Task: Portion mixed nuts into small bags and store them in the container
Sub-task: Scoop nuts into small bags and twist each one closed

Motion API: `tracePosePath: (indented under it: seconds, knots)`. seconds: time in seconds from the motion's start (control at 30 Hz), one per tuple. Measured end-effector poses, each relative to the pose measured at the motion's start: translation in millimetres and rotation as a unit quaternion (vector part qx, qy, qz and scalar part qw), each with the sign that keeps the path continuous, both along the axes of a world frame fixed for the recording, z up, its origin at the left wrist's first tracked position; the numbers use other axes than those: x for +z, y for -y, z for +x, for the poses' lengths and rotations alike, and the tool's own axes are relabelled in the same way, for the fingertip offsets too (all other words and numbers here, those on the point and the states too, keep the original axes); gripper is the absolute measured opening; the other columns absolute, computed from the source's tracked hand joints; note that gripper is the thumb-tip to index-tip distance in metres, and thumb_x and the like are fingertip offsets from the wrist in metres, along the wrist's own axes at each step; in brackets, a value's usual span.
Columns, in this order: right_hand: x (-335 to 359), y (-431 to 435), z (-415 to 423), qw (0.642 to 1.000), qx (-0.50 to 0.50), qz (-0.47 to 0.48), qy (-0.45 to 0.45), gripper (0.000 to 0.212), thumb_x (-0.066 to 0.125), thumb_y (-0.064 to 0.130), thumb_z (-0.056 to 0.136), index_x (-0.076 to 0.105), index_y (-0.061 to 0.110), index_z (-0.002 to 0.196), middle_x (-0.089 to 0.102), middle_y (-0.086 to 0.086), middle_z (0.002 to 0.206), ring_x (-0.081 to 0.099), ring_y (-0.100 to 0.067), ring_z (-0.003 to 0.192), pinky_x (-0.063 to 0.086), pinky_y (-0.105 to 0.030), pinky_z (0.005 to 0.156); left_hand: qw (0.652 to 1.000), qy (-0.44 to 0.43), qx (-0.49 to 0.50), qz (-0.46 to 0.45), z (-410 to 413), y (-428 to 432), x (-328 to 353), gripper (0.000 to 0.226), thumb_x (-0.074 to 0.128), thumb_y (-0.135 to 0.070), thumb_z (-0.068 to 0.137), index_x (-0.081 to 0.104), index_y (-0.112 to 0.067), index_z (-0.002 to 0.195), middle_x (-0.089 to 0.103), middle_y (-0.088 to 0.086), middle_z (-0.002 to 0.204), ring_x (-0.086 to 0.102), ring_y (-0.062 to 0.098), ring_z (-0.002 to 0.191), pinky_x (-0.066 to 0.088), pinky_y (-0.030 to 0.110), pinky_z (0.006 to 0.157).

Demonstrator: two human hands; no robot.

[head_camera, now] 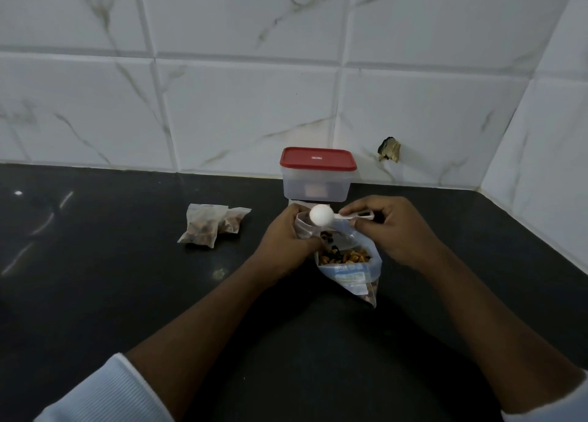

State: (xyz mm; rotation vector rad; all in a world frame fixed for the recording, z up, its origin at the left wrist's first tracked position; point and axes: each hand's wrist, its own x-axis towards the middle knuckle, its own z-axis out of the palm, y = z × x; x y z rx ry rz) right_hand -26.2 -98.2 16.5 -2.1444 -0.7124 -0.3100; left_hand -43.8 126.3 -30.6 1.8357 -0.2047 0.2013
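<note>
A large clear bag of mixed nuts lies open on the black counter. My left hand grips a small clear bag by its mouth, just above the big bag. My right hand pinches the handle of a white plastic scoop, whose bowl is turned over above the small bag. A few nuts show below the scoop. A clear container with a red lid stands shut behind my hands, against the wall. Two filled small bags lie to the left.
A white marble-tiled wall runs behind the counter and turns a corner at the right. A dark chipped hole marks the tile to the right of the container. A flat white item peeks out below the container.
</note>
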Motion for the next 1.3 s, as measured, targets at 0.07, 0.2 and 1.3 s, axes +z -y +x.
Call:
tracePosePath:
  seconds: [0.07,0.2,1.3]
  knots:
    - [6,15,3,0.999,-0.013,-0.049,0.017,0.026,0.069,0.006,0.093,0.079,0.027,0.105,0.074,0.018,0.101,0.067,0.002,0.096,0.051,-0.013,0.079,1.0,-0.005,0.007,0.001,0,0,2,0.038,0.078,-0.007,0.085,0.061,-0.025,0.114,0.069,-0.007,0.113,0.068,0.01,0.106,0.059,0.027,0.085]
    - [17,38,5,0.988,-0.004,-0.15,-0.024,0.024,0.07,0.005,0.09,0.08,0.026,0.096,0.072,0.017,0.093,0.065,0.003,0.091,0.047,-0.019,0.076,0.999,-0.023,0.019,0.013,1,0,3,0.036,0.077,-0.008,0.087,0.061,-0.026,0.114,0.067,-0.008,0.114,0.067,0.009,0.106,0.062,0.032,0.088]
    - [0,23,12,0.98,0.014,-0.191,-0.055,0.03,0.064,0.004,0.09,0.076,0.031,0.09,0.07,0.017,0.095,0.064,0.002,0.087,0.048,-0.018,0.073,0.999,-0.031,0.021,0.033,-3,1,6,0.036,0.078,-0.01,0.088,0.061,-0.023,0.117,0.067,-0.007,0.113,0.067,0.007,0.101,0.053,0.019,0.074]
